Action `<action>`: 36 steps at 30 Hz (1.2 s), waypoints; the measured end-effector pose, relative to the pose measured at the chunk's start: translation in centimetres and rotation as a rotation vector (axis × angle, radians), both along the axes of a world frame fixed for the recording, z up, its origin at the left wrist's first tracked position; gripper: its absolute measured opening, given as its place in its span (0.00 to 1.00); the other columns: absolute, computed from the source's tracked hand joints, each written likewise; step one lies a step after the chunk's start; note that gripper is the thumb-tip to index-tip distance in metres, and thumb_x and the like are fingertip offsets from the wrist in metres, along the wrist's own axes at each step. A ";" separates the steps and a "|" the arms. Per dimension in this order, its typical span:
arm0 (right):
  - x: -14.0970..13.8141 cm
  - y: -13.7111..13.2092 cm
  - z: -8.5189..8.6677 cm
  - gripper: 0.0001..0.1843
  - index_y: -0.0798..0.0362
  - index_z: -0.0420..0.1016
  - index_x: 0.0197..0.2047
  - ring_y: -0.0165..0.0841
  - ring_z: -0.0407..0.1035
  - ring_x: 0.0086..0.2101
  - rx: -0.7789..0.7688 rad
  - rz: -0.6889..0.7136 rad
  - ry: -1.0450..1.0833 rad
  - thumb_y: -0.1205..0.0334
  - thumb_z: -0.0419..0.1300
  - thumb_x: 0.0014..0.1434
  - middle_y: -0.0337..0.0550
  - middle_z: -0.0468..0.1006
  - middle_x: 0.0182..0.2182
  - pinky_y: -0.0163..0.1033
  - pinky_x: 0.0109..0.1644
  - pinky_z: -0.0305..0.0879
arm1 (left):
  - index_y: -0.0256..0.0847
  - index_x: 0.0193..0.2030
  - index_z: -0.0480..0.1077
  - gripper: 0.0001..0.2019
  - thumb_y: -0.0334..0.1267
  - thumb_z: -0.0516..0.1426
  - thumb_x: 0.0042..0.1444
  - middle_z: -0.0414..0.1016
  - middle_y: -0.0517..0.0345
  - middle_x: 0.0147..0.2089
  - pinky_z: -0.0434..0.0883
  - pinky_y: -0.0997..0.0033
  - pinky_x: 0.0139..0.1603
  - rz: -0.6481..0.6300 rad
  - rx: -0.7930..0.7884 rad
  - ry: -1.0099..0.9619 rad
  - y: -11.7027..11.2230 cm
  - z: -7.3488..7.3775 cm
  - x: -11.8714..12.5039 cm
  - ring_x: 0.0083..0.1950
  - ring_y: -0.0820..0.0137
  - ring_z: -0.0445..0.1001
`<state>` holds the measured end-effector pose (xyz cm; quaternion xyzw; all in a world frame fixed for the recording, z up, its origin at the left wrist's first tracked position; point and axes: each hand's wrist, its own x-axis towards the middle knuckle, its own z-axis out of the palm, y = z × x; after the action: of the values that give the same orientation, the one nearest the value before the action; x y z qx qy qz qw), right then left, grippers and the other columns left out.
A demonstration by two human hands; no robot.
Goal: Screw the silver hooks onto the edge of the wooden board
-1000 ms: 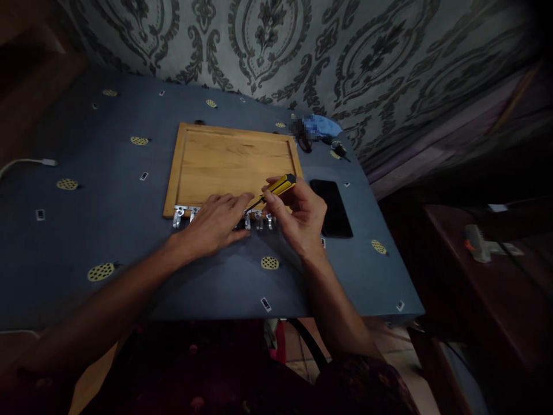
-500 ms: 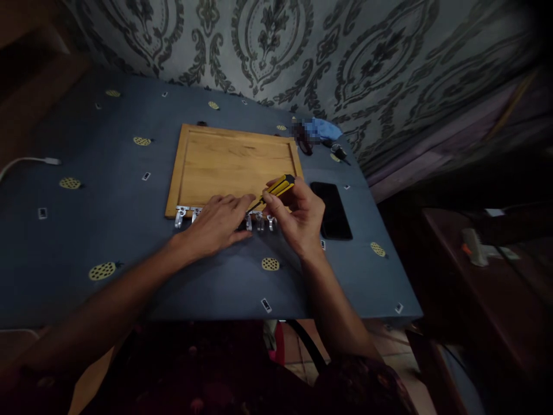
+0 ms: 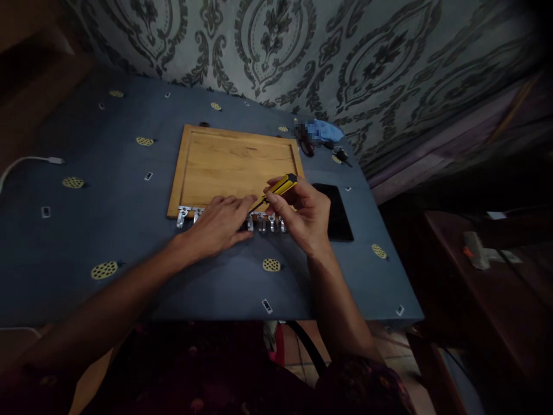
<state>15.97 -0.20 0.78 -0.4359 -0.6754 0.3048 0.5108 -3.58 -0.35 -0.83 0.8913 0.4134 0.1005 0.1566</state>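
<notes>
A wooden board [image 3: 235, 164] lies flat on a blue patterned tablecloth [image 3: 129, 242]. Along its near edge runs a silver metal rail of hooks [image 3: 185, 214]. My left hand [image 3: 220, 223] lies flat on the middle of that rail, fingers stretched out, pressing it down. My right hand [image 3: 302, 216] pinches a yellow and black screwdriver [image 3: 279, 189], which slants down to the left with its tip just past my left fingertips, at the rail. The spot where the tip lands is hidden by my fingers.
A black phone [image 3: 334, 210] lies right of the board, partly under my right hand. A blue cloth [image 3: 326, 129] and small dark items sit at the table's far right corner. A white cable [image 3: 30, 164] lies far left. Patterned wall behind; dark furniture at right.
My right hand has shifted slightly right and up with the screwdriver, uncovering another hook at the rail's right end. My left hand has stayed pressed on the rail.
</notes>
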 end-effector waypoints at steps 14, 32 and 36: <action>-0.6 -0.8 -0.8 0.16 0.49 0.81 0.46 0.27 0.74 0.24 0.034 -0.134 0.075 0.46 0.70 0.64 0.35 0.80 0.29 0.36 0.30 0.73 | 0.41 0.74 0.55 0.37 0.45 0.67 0.65 0.78 0.40 0.65 0.71 0.52 0.64 0.026 -0.041 -0.033 0.3 1.3 -1.6 0.66 0.49 0.77; -1.8 -0.7 -0.9 0.16 0.49 0.81 0.44 0.28 0.76 0.24 0.046 -0.047 0.109 0.46 0.71 0.63 0.35 0.81 0.31 0.37 0.30 0.73 | 0.42 0.71 0.56 0.35 0.41 0.67 0.63 0.79 0.42 0.60 0.73 0.58 0.56 0.053 -0.085 0.037 0.4 1.8 -1.6 0.62 0.50 0.79; -1.9 -0.6 -1.0 0.14 0.49 0.81 0.43 0.28 0.76 0.24 0.056 -0.036 0.109 0.49 0.73 0.62 0.34 0.80 0.30 0.36 0.29 0.73 | 0.42 0.71 0.56 0.34 0.41 0.67 0.64 0.79 0.42 0.61 0.73 0.58 0.56 0.056 -0.080 0.052 0.4 1.6 -1.6 0.63 0.50 0.79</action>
<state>14.02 -0.80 -0.19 -0.4164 -0.6466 0.3000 0.5643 -5.16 0.07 0.82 0.8747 0.4458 0.0652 0.1788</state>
